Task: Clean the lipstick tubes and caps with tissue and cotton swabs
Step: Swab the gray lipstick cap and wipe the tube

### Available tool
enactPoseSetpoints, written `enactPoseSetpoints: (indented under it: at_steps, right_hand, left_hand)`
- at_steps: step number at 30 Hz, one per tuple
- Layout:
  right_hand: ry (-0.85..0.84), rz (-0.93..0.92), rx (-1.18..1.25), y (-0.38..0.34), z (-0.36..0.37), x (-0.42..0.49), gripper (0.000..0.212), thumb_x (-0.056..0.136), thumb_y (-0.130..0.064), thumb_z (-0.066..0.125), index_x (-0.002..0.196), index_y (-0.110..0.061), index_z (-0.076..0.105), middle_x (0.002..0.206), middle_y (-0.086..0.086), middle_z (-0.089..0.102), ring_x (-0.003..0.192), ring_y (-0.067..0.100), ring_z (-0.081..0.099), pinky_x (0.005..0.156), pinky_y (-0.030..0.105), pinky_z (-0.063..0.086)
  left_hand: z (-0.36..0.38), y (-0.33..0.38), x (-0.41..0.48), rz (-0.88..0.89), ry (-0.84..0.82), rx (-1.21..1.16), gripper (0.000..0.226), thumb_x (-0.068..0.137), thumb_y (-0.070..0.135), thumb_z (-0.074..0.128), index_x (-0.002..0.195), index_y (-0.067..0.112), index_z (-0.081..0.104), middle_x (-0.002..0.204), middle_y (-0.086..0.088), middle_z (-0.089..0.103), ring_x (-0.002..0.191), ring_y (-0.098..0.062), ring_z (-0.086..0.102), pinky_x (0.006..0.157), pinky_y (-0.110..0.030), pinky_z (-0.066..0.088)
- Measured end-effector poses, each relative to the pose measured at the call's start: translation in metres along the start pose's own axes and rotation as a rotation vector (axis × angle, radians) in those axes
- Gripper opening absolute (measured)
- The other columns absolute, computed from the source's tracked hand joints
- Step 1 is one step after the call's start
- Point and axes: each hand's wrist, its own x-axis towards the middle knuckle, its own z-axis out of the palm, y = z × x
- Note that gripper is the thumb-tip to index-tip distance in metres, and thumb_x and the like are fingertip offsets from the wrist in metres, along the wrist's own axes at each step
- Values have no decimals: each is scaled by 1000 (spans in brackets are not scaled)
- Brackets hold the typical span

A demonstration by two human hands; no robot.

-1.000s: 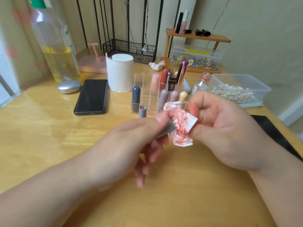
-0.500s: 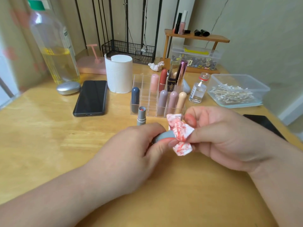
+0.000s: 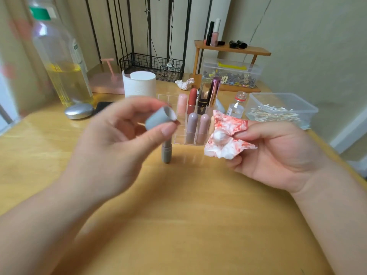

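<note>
- Now apart: 0.5 s ago cap & tissue were pressed together mid-frame. Cap is up, left of centre; tissue is right of centre, clear gap btwn.
- Left hand grip: thumb + fingers pinch the grey cap, open end turned right.
- Right hand grip: pinches the red-stained tissue, bunched over a fingertip.
- Tube stands on worktop below cap, top hidden by left hand.
- Prob. wipe pass over and cap being checked; may need another go.

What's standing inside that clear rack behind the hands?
Upright lipsticks; the rack's left part is hidden by the left hand, its right edge by the stained tissue.
</note>
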Motion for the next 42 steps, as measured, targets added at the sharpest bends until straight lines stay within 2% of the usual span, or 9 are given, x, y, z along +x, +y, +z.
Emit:
enactPoseSetpoints:
  at_steps: [4, 6, 9, 14, 17, 22, 30, 36, 42]
  right_hand:
    - [-105, 22, 43, 3, -2, 3, 79, 73, 0, 58, 149, -3, 38, 128, 9, 53, 110, 19, 43, 66, 27, 33]
    - [-85, 15, 27, 3, -4, 4, 87, 67, -5, 67, 149, -1, 38, 127, 12, 52, 106, 20, 44, 66, 27, 34]
    - [-37, -1, -37, 4, -7, 3, 101, 57, -10, 79, 146, 8, 34, 121, 18, 51, 97, 25, 51, 60, 30, 39]
    - [-63, -10, -90, 7, -1, 2, 91, 60, -10, 79, 138, 15, 38, 125, 15, 56, 105, 27, 56, 74, 34, 46]
    - [-45, -15, -96, 9, 0, 2, 74, 70, -4, 67, 134, 19, 38, 120, 16, 56, 94, 24, 62, 71, 33, 54]
    - [8, -24, -88, 9, 0, 3, 59, 74, -3, 59, 130, 14, 49, 112, 17, 58, 82, 23, 64, 63, 31, 53]
    - [47, -54, -73, 10, 3, 4, 40, 76, 3, 57, 116, 2, 58, 99, 15, 64, 77, 21, 65, 59, 29, 51]
    - [81, -77, -94, 7, 7, 0, 31, 77, 0, 53, 107, 0, 62, 104, 16, 67, 83, 23, 67, 60, 29, 54]
    - [65, -66, -104, 9, 5, 1, 54, 76, 0, 58, 130, 10, 53, 125, 25, 60, 108, 32, 56, 82, 39, 42]
  left_hand:
    - [-24, -3, 16, 26, 71, 191, 27, 78, 32, 79, 94, 30, 57, 97, -11, 74, 89, -24, 71, 74, -42, 55]
    - [-31, -6, 19, -97, 36, 477, 25, 78, 35, 82, 89, 29, 60, 95, 3, 75, 85, -16, 70, 78, -43, 55]
    - [-36, -11, 19, -249, -81, 875, 16, 80, 33, 81, 87, 29, 67, 83, 14, 70, 74, -1, 64, 70, -21, 50]
    - [-36, -6, 19, -404, -227, 1096, 11, 82, 36, 76, 91, 31, 72, 80, 12, 66, 71, -7, 61, 62, -22, 50]
    - [-36, -12, 19, -401, -308, 1149, 12, 83, 27, 72, 93, 33, 72, 81, 16, 62, 72, 0, 56, 55, -10, 38]
    - [-35, -21, 20, -489, -397, 1117, 19, 85, 20, 62, 99, 31, 68, 83, 14, 61, 74, -3, 57, 57, -15, 40]
    - [-37, -28, 19, -430, -388, 1103, 28, 85, 31, 69, 111, 35, 63, 93, 16, 60, 75, 0, 57, 57, -10, 38]
    - [-24, -27, 13, -136, -205, 996, 47, 70, 54, 81, 110, 33, 66, 100, 21, 58, 95, -1, 53, 81, -23, 47]
    - [-12, -36, 14, -201, -231, 1100, 43, 74, 63, 74, 104, 32, 68, 94, 19, 54, 96, -10, 51, 84, -35, 51]
